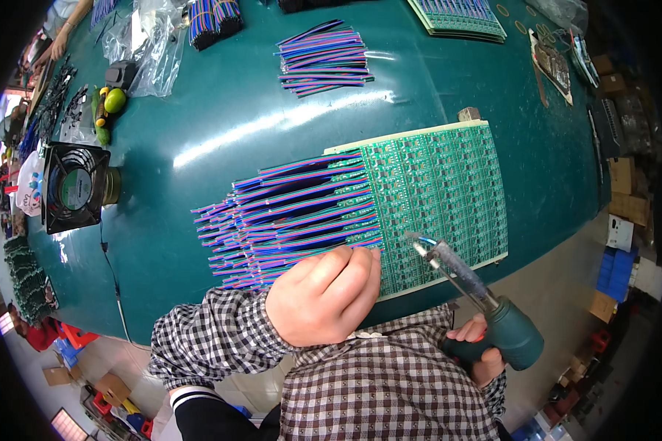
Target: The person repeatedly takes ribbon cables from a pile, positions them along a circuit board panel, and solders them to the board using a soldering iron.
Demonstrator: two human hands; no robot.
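A panel of small green circuit boards (441,206) lies in front of me on a pale backing. Rows of multicoloured flat ribbon wires (294,213) fan out from its left part. Over the lowest wires, at the panel's near edge, my left hand (324,294) is closed in a pinch; its fingers hide what is between them. My right hand (474,345) grips the dark green handle of a soldering gun (518,334) at the lower right. The gun's metal tip points up and left over the panel, just right of my left fingertips.
A bundle of ribbon wires (324,59) lies farther back, with stacked circuit panels (460,18) to its right. On the left stand a black fan (77,187), green fruit (115,101) and clear plastic bags (151,51). A small block (468,114) touches the panel's far edge.
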